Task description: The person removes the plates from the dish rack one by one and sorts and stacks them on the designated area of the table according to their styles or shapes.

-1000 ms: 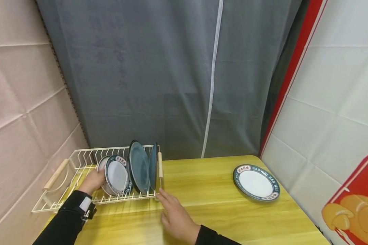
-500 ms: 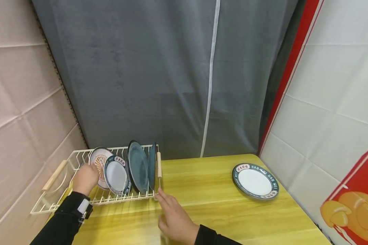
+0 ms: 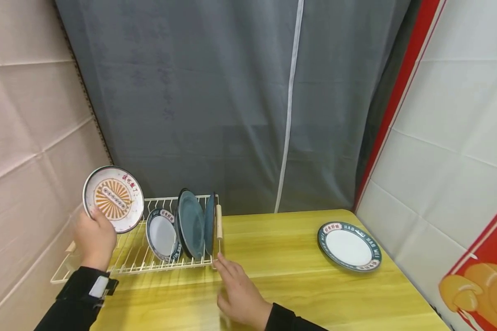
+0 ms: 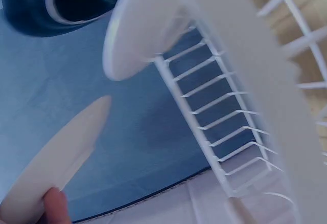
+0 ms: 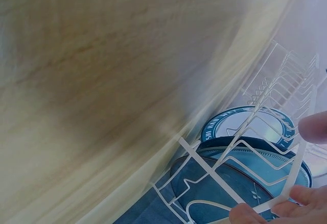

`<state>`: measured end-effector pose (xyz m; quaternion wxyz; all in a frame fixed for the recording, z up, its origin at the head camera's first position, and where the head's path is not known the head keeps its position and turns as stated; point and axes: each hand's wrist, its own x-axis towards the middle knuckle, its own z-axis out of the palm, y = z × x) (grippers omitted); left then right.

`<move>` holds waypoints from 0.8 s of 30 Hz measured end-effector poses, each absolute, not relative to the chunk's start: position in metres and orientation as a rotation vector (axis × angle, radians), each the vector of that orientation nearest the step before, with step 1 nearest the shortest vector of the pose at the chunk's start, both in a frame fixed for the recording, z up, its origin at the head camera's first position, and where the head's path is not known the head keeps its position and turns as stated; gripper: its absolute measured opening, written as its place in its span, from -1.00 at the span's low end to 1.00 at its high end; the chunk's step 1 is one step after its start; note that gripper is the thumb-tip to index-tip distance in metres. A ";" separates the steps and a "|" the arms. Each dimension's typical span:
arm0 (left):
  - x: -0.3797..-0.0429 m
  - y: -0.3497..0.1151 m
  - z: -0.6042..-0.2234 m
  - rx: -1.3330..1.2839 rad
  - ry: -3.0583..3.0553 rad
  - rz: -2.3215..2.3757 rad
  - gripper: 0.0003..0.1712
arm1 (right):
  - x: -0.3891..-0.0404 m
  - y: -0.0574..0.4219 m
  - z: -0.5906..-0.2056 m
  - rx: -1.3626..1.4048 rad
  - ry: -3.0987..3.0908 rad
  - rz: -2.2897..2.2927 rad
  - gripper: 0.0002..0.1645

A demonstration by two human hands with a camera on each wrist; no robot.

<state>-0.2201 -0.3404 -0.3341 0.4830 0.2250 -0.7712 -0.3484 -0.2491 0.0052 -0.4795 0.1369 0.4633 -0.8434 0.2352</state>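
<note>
Curtain: grey curtain (image 3: 232, 101) fills the back of the scene, with a white zip line running down it right of centre.
Left wall: pale pink cloth (image 3: 20, 115), creased in a grid of folds.
Right wall: white cloth panel (image 3: 459, 115) with a red edge strip and a red print of yellow mushroom shapes at its lower corner.
Table: yellow wood-grain table (image 3: 298, 285), its rounded far right corner near the white panel.
Rack: white wire dish rack (image 3: 128, 264) on the table's far left, against the curtain, with a wooden handle at each end.
Dark plates: two dark blue plates (image 3: 192, 225) stand on edge at the rack's right end, close together.
Rimmed plate in rack: a smaller white plate with a dark lettered rim (image 3: 162, 234) stands just left of the dark ones.
Flat plate: a like plate (image 3: 349, 246) lies flat on the table's right side, well apart from the rack.
Patterned plate: white plate with an orange sunburst centre (image 3: 113, 199), lifted above the rack's left half, face to the camera.
Left hand (image 3: 94, 239): grips the patterned plate by its lower edge, thumb on the face.
Right hand (image 3: 238, 294): fingers straight and spread, fingertips (image 3: 217, 263) touching the rack's near right corner; the right wrist view shows them on the wire.
</note>
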 end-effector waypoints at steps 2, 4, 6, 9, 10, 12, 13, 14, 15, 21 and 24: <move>-0.214 -0.336 -0.330 0.549 -1.825 -0.902 -0.43 | -0.249 0.005 -0.479 1.339 -2.438 0.681 -0.03; -0.208 -0.330 -0.328 0.551 -1.791 -0.956 -0.42 | -0.250 0.006 -0.479 1.338 -2.441 0.686 -0.03; -0.203 -0.323 -0.326 0.561 -1.779 -1.002 -0.40 | -0.250 0.006 -0.479 1.338 -2.452 0.693 -0.03; -0.196 -0.312 -0.326 0.560 -1.797 -1.025 -0.39 | -0.251 0.006 -0.479 1.338 -2.471 0.717 -0.03; -0.195 -0.307 -0.327 0.546 -1.803 -1.033 -0.40 | -0.251 0.006 -0.479 1.337 -2.477 0.726 -0.03; -0.194 -0.297 -0.329 0.511 -1.813 -1.033 -0.41 | -0.251 0.007 -0.478 1.337 -2.480 0.748 -0.03; -0.194 -0.292 -0.330 0.491 -1.820 -1.038 -0.42 | -0.250 0.007 -0.478 1.338 -2.479 0.757 -0.03; -0.194 -0.287 -0.331 0.471 -1.819 -1.042 -0.42 | -0.250 0.007 -0.477 1.341 -2.478 0.766 -0.03; -0.194 -0.282 -0.333 0.442 -1.814 -1.055 -0.43 | -0.250 0.008 -0.477 1.343 -2.481 0.778 -0.04; -0.195 -0.253 -0.344 0.355 -1.817 -1.110 -0.48 | -0.251 0.012 -0.472 1.316 -2.533 0.959 -0.01; -0.197 -0.241 -0.353 0.311 -1.835 -1.136 -0.50 | -0.254 0.016 -0.468 1.276 -2.556 1.082 0.00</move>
